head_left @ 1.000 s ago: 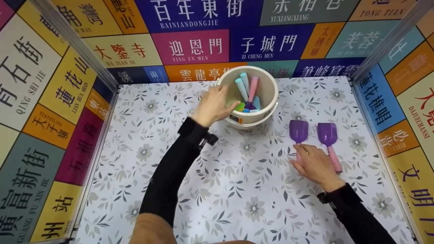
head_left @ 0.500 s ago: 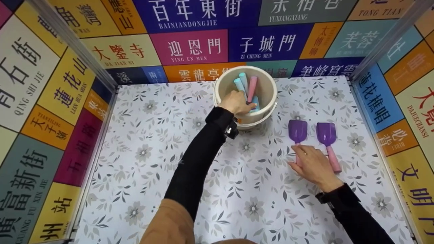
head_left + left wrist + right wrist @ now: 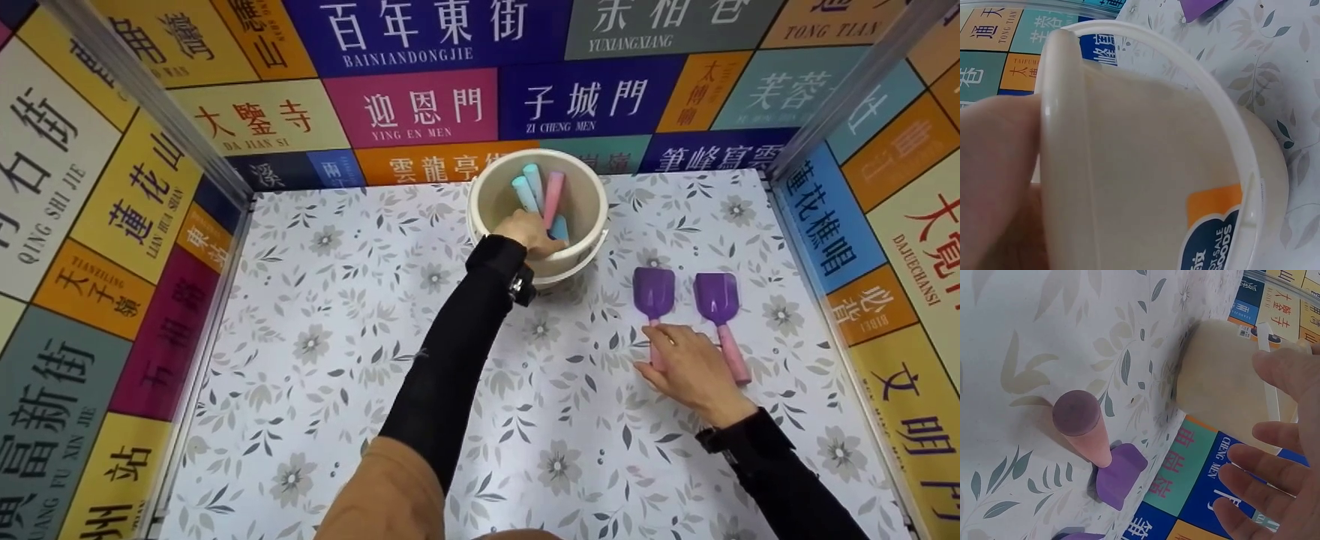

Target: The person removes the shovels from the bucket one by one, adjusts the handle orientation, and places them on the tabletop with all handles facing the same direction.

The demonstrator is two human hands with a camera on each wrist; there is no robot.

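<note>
Near the far edge of the white floral table (image 3: 570,390) stands a round cream plastic bucket (image 3: 587,202), likely stiff, best held by its rim (image 3: 1061,140). The left hand (image 3: 529,232) reaches inside, grip hidden. The relaxed right hand (image 3: 688,365) holds nothing above 1 of 2 purple-and-pink plastic shovels (image 3: 654,291) towards the right edge, probably light and smooth, best gripped mid-handle. 2 pale-blue handles (image 3: 521,190) and 1 pink handle (image 3: 553,196) lean inside the bucket.

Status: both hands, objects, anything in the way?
Left hand in bucket, grip hidden. Right hand above one purple shovel, not gripping; second shovel alongside. Bucket's near side obscures left hand's work.
</note>
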